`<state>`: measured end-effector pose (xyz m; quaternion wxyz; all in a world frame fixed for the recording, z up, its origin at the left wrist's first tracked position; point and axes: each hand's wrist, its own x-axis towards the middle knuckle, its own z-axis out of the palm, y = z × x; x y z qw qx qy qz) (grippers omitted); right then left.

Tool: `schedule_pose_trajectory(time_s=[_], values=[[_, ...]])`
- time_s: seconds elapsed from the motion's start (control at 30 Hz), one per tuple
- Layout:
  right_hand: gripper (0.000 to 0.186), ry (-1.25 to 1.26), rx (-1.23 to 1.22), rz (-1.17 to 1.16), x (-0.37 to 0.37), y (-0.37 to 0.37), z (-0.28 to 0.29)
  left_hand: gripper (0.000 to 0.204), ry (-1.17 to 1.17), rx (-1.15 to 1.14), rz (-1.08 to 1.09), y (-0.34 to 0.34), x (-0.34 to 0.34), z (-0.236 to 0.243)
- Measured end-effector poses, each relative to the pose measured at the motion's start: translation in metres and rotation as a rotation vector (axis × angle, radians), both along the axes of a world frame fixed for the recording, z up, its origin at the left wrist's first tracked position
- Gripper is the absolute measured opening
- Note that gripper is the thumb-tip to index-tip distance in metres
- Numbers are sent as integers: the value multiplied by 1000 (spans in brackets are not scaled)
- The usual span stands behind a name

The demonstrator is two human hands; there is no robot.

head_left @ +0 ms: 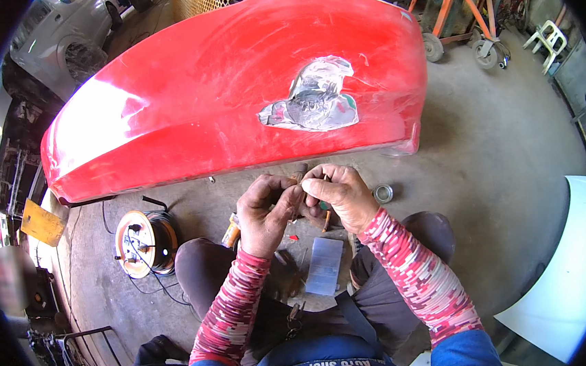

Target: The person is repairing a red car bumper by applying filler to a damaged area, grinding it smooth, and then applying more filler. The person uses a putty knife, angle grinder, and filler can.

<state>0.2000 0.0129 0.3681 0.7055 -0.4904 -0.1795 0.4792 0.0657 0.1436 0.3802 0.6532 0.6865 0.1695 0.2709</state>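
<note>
My left hand (268, 212) and my right hand (339, 196) meet in front of me, fingertips pinched close together on something small that I cannot make out. Just beyond them lies a large glossy red curved body panel (190, 101) with a ragged, pale grey damaged patch (315, 109) on its right half. On the floor below my hands are a translucent plastic box (324, 266) and a small red piece (293, 237). A yellow container (231, 232) is left of my left hand, and a small round metal tin (383, 194) is right of my right hand.
A cable reel (145, 243) with loose cord and a yellow board (41, 222) are at the left. A white panel (548, 273) lies at the right. An orange wheeled stand (465, 4) and a white chair (547, 46) stand behind, with grey car bodies (48, 51) at the upper left.
</note>
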Motion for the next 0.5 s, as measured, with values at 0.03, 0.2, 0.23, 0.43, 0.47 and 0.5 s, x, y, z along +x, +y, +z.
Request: schedule_pose_trajectory(time_s=[0.03, 0.2, 0.23, 0.43, 0.47, 0.5], values=[[20, -2, 17, -2, 1, 0, 2, 4, -7, -2, 4, -3, 2, 2], [21, 16, 108, -51, 5, -1, 7, 6, -63, -34, -37, -12, 9, 10], [22, 40, 111, -41, 6, -2, 8, 7, -84, -58, -57, -12, 9, 11], [23, 58, 103, -40, 5, -7, 12, 12, -61, -112, -38, -11, 9, 7], [23, 62, 103, -40, 4, -7, 13, 12, -85, -102, -33, -12, 9, 6], [23, 57, 107, -44, 4, -7, 13, 12, -93, -99, -24, -14, 9, 6]])
